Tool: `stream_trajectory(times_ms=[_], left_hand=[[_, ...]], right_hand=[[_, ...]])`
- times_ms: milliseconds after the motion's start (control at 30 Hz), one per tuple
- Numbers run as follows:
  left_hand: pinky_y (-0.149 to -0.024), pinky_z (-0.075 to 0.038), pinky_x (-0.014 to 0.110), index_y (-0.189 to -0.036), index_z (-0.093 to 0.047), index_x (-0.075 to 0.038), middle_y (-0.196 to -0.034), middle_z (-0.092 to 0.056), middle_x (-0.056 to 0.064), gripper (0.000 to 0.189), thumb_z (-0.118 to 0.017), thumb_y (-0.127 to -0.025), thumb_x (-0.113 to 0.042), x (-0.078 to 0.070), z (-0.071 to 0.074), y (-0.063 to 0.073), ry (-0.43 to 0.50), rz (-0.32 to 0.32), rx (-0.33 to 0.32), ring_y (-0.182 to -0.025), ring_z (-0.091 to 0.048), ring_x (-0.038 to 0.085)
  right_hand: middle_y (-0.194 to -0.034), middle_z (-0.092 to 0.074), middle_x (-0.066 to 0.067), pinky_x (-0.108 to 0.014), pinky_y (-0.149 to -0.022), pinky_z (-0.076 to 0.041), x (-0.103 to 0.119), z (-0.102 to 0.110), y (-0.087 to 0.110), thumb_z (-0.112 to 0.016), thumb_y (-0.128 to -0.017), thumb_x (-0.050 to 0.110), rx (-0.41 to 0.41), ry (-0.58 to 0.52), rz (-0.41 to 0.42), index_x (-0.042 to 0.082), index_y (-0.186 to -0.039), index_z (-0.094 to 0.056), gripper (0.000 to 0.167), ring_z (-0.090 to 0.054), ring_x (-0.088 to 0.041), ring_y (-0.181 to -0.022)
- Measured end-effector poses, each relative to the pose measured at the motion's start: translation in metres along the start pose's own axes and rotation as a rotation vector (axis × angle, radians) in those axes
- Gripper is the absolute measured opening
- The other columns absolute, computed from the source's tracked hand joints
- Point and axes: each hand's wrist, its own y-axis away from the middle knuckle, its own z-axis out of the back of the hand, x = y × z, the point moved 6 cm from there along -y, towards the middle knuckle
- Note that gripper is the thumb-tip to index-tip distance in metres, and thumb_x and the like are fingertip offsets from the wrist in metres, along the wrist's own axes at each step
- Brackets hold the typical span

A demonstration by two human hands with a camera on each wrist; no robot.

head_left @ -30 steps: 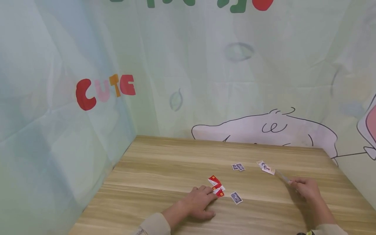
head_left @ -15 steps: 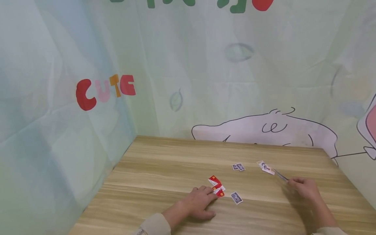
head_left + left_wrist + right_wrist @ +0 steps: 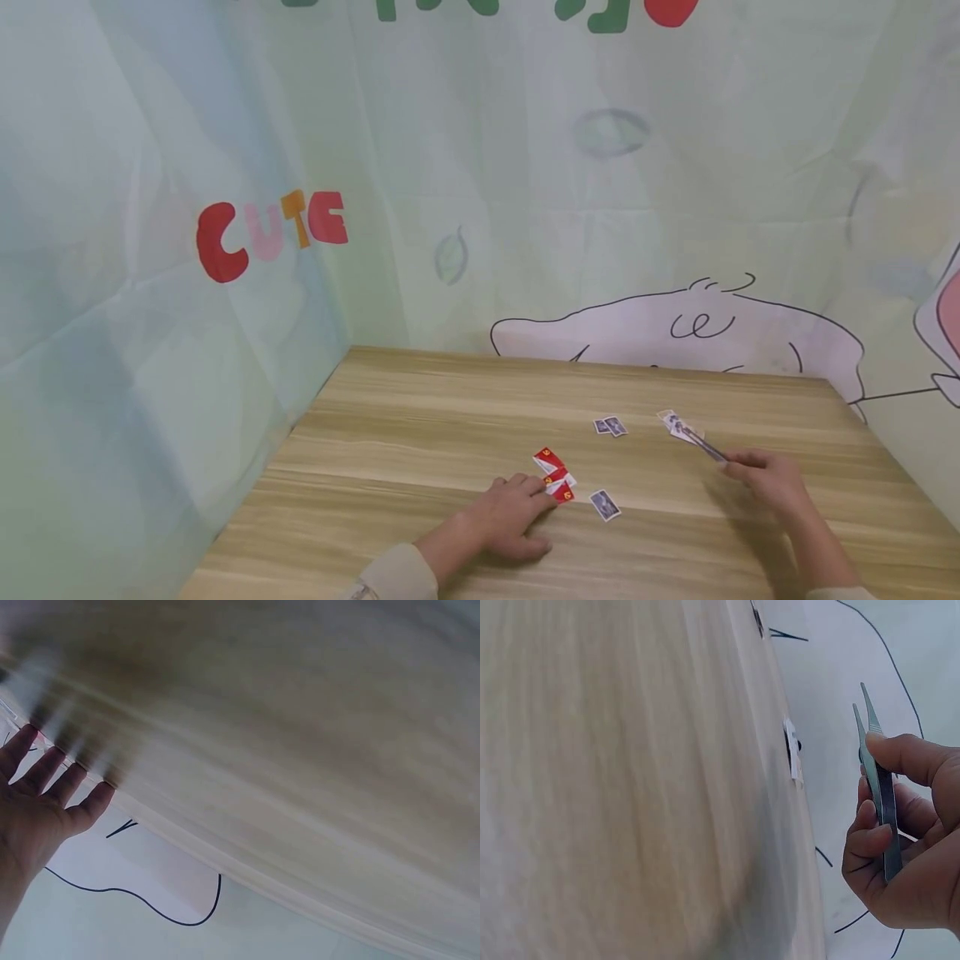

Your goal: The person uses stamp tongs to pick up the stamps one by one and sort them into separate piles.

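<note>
My right hand [image 3: 771,482] holds metal tweezers [image 3: 877,787] between thumb and fingers. In the right wrist view the tweezers' two tips stand apart with nothing between them. In the head view the tips overlap a small overlapping group of pale picture stamps [image 3: 678,427] at the table's right. My left hand [image 3: 512,518] lies on the table with fingers spread, its fingertips at the edge of several red-and-white stamps [image 3: 557,493]. The left wrist view shows those fingers [image 3: 67,784] stretched out and gripping nothing.
A single dark stamp [image 3: 604,505] lies to the right of the left hand. Two more dark stamps [image 3: 613,427] overlap farther back. The wood-grain table [image 3: 420,400] meets a printed cloth backdrop [image 3: 525,250] at its back and left edges.
My right hand has shifted slightly left, bringing the tweezers' tips from the edge of the pale stamps to over them. The left hand and the stamps have stayed in place.
</note>
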Motion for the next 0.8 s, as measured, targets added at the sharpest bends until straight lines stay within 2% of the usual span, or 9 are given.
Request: stream_trajectory(times_ms=[67,233,367,467,600,800], left_hand=[[-0.09,-0.041,0.042,-0.129,-0.053,-0.018,-0.129,-0.047,0.002,0.054,-0.056,-0.085,-0.05,0.0,0.0,0.0,0.001,-0.002,-0.002,-0.118,-0.042,0.019],[-0.09,-0.04,0.041,-0.129,-0.053,-0.018,-0.13,-0.046,0.001,0.055,-0.056,-0.085,-0.05,0.0,0.0,0.0,0.009,-0.001,0.001,-0.119,-0.042,0.018],[-0.091,-0.04,0.042,-0.129,-0.053,-0.018,-0.13,-0.046,0.001,0.055,-0.056,-0.085,-0.05,0.0,0.0,0.0,0.017,0.003,0.006,-0.119,-0.042,0.019],[-0.091,-0.04,0.043,-0.13,-0.053,-0.018,-0.13,-0.046,0.002,0.055,-0.056,-0.086,-0.05,0.0,0.0,-0.001,0.017,0.004,0.01,-0.119,-0.042,0.019],[-0.09,-0.041,0.042,-0.129,-0.053,-0.018,-0.129,-0.047,0.001,0.055,-0.057,-0.085,-0.05,0.0,-0.001,-0.001,0.006,0.003,0.004,-0.117,-0.042,0.018],[-0.088,-0.042,0.042,-0.129,-0.053,-0.018,-0.128,-0.047,0.001,0.055,-0.057,-0.085,-0.05,0.001,0.0,-0.001,0.0,0.001,-0.003,-0.117,-0.043,0.019]], right_hand=[[-0.093,-0.062,-0.012,-0.033,-0.064,-0.043,0.002,-0.001,0.001,-0.069,-0.083,0.021,-0.002,0.007,0.005,-0.01,-0.108,-0.06,0.041,-0.05,-0.022,-0.081],[-0.108,-0.059,-0.027,-0.051,-0.078,-0.041,0.008,-0.006,0.003,-0.068,-0.084,0.022,0.011,0.019,0.048,-0.011,-0.112,-0.058,0.044,-0.049,-0.041,-0.099],[-0.113,-0.056,-0.03,-0.059,-0.083,-0.036,0.011,-0.009,0.003,-0.068,-0.084,0.021,0.008,0.034,0.084,-0.011,-0.112,-0.058,0.043,-0.046,-0.046,-0.107],[-0.11,-0.058,-0.029,-0.056,-0.082,-0.037,0.015,-0.01,0.004,-0.068,-0.084,0.02,-0.007,0.062,0.113,-0.011,-0.109,-0.061,0.041,-0.048,-0.045,-0.105],[-0.107,-0.061,-0.026,-0.045,-0.078,-0.041,0.02,-0.013,0.005,-0.069,-0.084,0.02,-0.016,0.091,0.153,-0.009,-0.106,-0.064,0.037,-0.052,-0.039,-0.1],[-0.105,-0.062,-0.025,-0.037,-0.071,-0.042,0.026,-0.017,0.004,-0.07,-0.082,0.019,0.002,0.114,0.206,-0.007,-0.102,-0.066,0.033,-0.055,-0.032,-0.093]])
